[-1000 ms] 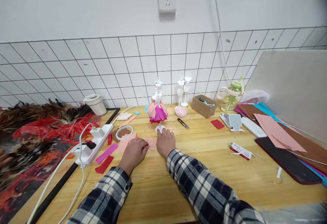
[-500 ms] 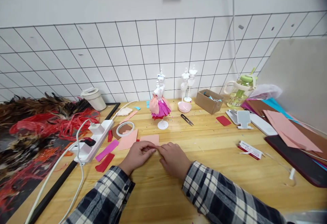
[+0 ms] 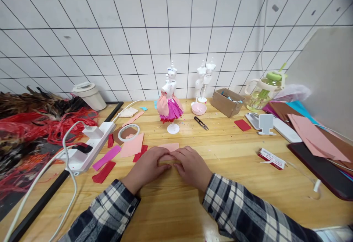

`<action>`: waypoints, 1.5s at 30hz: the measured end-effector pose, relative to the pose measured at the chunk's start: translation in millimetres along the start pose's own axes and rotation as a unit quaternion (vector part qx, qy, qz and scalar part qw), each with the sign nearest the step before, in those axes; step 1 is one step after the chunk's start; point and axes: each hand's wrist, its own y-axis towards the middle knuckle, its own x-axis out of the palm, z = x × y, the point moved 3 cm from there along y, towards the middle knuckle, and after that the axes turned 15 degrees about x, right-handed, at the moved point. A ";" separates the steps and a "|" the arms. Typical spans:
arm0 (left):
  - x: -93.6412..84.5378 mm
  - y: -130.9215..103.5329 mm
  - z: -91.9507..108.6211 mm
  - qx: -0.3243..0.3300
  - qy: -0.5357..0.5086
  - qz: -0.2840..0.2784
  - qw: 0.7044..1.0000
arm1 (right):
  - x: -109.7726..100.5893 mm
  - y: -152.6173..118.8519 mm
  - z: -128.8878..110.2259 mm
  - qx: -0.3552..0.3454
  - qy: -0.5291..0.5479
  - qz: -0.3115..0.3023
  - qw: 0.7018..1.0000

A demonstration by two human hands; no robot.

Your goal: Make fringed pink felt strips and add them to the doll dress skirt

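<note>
Both hands rest close together at the middle of the wooden table. My left hand and my right hand pinch a small pink piece between them, mostly covered by the fingers. Another pink paper lies flat just beyond the fingertips. Left of my left hand are a pink sheet, red scraps, a magenta strip and a roll of white tape. Ahead stands a small white dress form in a pink and magenta skirt.
Black snips, a pink bowl, bare dress forms and a cardboard box stand farther back. A power strip with cables lies left. A green-lidded bottle and coloured sheets are at the right.
The view has tilted down and shifted. Both hands have their fingers drawn over the pink piece, which shows more between them now.
</note>
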 end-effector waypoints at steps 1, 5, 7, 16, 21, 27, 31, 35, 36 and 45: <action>0.2 0.6 2.7 -0.006 -0.004 0.002 1.000 | 3.1 1.7 2.3 0.007 -0.010 -0.005 1.000; -1.7 -0.6 2.8 0.003 0.014 -0.001 1.000 | 9.2 6.9 8.8 0.032 -0.045 -0.012 0.998; -2.7 -1.9 -0.2 0.019 0.029 -0.009 0.999 | 6.6 9.4 8.6 0.027 -0.051 -0.004 0.998; -5.4 -2.4 -0.9 0.009 -0.004 -0.006 1.000 | -0.3 17.8 1.0 -0.019 -0.127 -0.029 0.991; -5.2 -0.9 0.8 0.037 0.019 -0.024 0.999 | 0.8 11.6 3.1 0.004 -0.112 -0.038 0.993; -3.7 -0.5 0.0 0.069 0.045 -0.028 0.996 | -1.0 10.0 4.5 0.015 -0.066 -0.040 0.997; -3.3 -0.7 1.0 0.072 0.031 -0.043 0.996 | 2.6 11.2 6.9 0.014 -0.094 -0.058 0.994; -2.3 -0.4 0.6 0.068 0.029 -0.039 0.996 | 3.4 11.8 8.7 0.021 -0.088 -0.053 0.995; -1.7 -0.2 0.7 0.072 0.030 -0.038 0.996 | 3.1 11.8 8.7 0.025 -0.080 -0.055 0.995; 3.0 -1.6 -2.1 0.048 -0.008 -0.013 0.999 | -1.2 10.9 6.7 0.032 -0.038 -0.044 0.998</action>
